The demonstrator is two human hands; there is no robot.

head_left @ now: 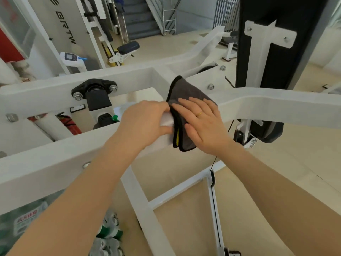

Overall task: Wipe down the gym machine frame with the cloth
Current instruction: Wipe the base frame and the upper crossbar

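Two bare forearms reach in from the near edge toward a white gym machine frame (55,163), whose thick painted bars cross the scene from left to right and join at the middle. Behind them, at far right, a black upright pad (299,52) with a white bracket rises out of the top of the view. At far left stands a white shroud lettered BRTW (66,28), with a grey staircase (140,15) beyond it and a small black-padded bench (128,48) on the beige floor (304,154).

On the near bar, just right of centre, a dark grey cloth (186,89) with black edging and a strip of yellow at its fold lies draped over the junction of the frame. The right hand (204,124) presses flat on the cloth, fingers straight and spread, a gold ring (199,114) on one of them. The left hand (145,124) sits just left of it on the same bar, fingers curled over the far edge of the white metal and thumb against the near face, its fingertips touching the cloth's left edge.

A black bearing mount (95,89) with two bolts is fixed to the far bar at left. Below it a red fire extinguisher (71,124) lies on the floor, and green-and-white packaged bottles (108,235) sit at the near left.
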